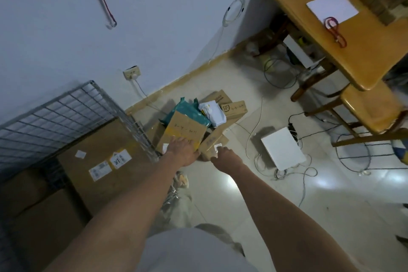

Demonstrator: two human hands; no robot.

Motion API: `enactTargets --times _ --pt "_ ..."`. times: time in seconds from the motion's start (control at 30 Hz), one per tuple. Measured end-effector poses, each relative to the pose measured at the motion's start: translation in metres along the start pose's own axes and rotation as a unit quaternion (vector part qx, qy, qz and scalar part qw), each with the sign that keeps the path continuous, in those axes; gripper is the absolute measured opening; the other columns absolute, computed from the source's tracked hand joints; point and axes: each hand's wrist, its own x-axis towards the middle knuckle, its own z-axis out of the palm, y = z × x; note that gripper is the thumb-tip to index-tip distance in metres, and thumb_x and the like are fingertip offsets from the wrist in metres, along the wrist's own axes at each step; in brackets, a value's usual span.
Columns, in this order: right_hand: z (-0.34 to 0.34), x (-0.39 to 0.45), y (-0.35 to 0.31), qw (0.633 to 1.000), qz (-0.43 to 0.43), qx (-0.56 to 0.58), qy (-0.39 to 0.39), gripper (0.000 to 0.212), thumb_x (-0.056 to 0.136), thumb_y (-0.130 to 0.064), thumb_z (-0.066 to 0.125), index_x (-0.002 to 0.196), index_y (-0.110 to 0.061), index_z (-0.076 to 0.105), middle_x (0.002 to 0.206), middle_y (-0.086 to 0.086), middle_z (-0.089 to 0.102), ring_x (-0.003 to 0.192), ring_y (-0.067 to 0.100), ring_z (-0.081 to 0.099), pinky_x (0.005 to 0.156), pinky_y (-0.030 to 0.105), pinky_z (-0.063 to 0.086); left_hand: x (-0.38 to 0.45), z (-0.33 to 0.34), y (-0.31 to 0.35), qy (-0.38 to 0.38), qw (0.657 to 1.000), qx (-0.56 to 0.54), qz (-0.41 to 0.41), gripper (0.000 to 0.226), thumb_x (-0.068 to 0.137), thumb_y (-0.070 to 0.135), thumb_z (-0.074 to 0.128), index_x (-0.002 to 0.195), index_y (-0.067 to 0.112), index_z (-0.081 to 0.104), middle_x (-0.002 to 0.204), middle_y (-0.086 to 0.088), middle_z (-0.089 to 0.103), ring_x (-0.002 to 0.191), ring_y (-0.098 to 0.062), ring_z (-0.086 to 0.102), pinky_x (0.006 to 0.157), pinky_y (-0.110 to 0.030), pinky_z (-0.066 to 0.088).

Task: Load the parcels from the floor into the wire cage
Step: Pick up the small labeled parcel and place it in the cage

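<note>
A heap of parcels lies on the tiled floor by the wall. On top is a flat cardboard box [185, 128] with handwriting, and my left hand [183, 149] rests on its near end with fingers spread flat. Lower right of it, a smaller cardboard box [215, 139] carries a white label, and my right hand [223, 155] touches its near edge; its fingers are hidden behind the hand. Behind these are a teal mailer bag [187, 108], a white bag [213, 112] and a box marked SF [234, 109]. The wire cage [66, 99] stands to the left and holds a large cardboard box [106, 152].
A white box [282, 148] sits on the floor to the right amid loose cables [287, 170]. Further right stand a wooden table [353, 51] and a wooden chair [371, 110]. A wall socket [131, 73] with a plugged cord is behind the cage.
</note>
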Motion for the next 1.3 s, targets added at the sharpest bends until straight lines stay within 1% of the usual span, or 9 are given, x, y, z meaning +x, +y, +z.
enactTargets --times 0.17,0.33,0.53,0.63,0.77,0.9,1.07,1.23,1.3 --pt "-0.058 0.044 0.035 1.000 0.004 -0.031 0.004 0.056 0.099 -0.038 0.047 0.146 -0.009 0.041 0.141 0.015 0.051 0.131 0.032 0.048 0.098 0.044 0.045 0.058 -0.030 0.027 -0.006 0.998 -0.059 0.009 0.057 0.101 0.050 0.036 0.142 0.012 0.045 0.147 -0.016 0.050 0.132 -0.033 0.046 0.106 -0.047 0.037" --pt "-0.113 0.110 0.083 0.997 -0.014 -0.079 0.007 0.052 0.098 -0.036 0.050 0.141 -0.008 0.041 0.138 0.016 0.051 0.129 0.034 0.048 0.096 0.045 0.046 0.125 -0.051 0.064 0.006 0.996 -0.084 0.005 0.059 0.100 0.055 0.039 0.139 0.012 0.047 0.143 -0.015 0.053 0.130 -0.034 0.050 0.104 -0.048 0.042" --pt "-0.157 0.204 0.146 0.990 -0.044 -0.131 -0.026 0.056 0.097 -0.037 0.053 0.144 -0.012 0.037 0.139 0.013 0.048 0.129 0.032 0.049 0.098 0.048 0.047 0.203 -0.062 0.105 0.004 0.992 -0.121 -0.046 0.060 0.101 0.056 0.039 0.143 0.015 0.044 0.146 -0.010 0.051 0.131 -0.032 0.049 0.106 -0.048 0.042" --pt "-0.176 0.248 0.176 0.983 -0.084 -0.152 -0.055 0.062 0.093 -0.037 0.057 0.145 -0.011 0.036 0.138 0.013 0.049 0.128 0.033 0.049 0.098 0.047 0.046 0.242 -0.069 0.130 -0.023 0.976 -0.190 -0.109 0.060 0.101 0.054 0.039 0.143 0.013 0.042 0.146 -0.014 0.050 0.131 -0.035 0.048 0.107 -0.049 0.039" --pt "-0.195 0.313 0.227 0.981 -0.093 -0.155 -0.075 0.063 0.090 -0.040 0.063 0.141 -0.012 0.039 0.134 0.012 0.051 0.125 0.033 0.050 0.096 0.047 0.048 0.311 -0.081 0.165 -0.017 0.958 -0.250 -0.138 0.060 0.095 0.057 0.037 0.136 0.014 0.049 0.137 -0.011 0.057 0.123 -0.032 0.054 0.102 -0.046 0.045" --pt "-0.190 0.394 0.271 0.984 -0.089 -0.130 -0.086 0.059 0.090 -0.036 0.061 0.140 -0.009 0.042 0.129 0.014 0.054 0.122 0.034 0.052 0.096 0.047 0.050 0.397 -0.080 0.183 0.005 0.942 -0.295 -0.160 0.053 0.100 0.052 0.045 0.136 0.014 0.052 0.132 -0.015 0.060 0.119 -0.035 0.058 0.097 -0.042 0.047" --pt "-0.149 0.499 0.313 0.978 -0.097 -0.119 -0.142 0.048 0.091 -0.023 0.057 0.136 -0.009 0.045 0.128 0.014 0.056 0.117 0.034 0.056 0.091 0.044 0.051 0.491 -0.035 0.177 -0.023 0.934 -0.300 -0.192 0.053 0.101 0.044 0.048 0.142 0.009 0.047 0.138 -0.015 0.056 0.125 -0.035 0.053 0.099 -0.043 0.044" --pt "-0.094 0.578 0.339 0.986 -0.064 -0.051 -0.148 0.059 0.091 -0.027 0.058 0.144 -0.006 0.042 0.135 0.018 0.054 0.123 0.036 0.056 0.098 0.043 0.049 0.567 0.027 0.158 -0.040 0.925 -0.316 -0.208 0.051 0.103 0.035 0.049 0.144 0.005 0.044 0.144 -0.017 0.050 0.129 -0.036 0.048 0.099 -0.041 0.042" --pt "-0.074 0.605 0.345 0.990 -0.031 0.005 -0.138 0.064 0.092 -0.029 0.059 0.147 -0.003 0.037 0.140 0.021 0.050 0.129 0.039 0.052 0.102 0.044 0.046 0.597 0.045 0.151 -0.022 0.900 -0.374 -0.222 0.052 0.103 0.033 0.051 0.147 0.005 0.043 0.149 -0.017 0.046 0.134 -0.035 0.045 0.102 -0.039 0.040"
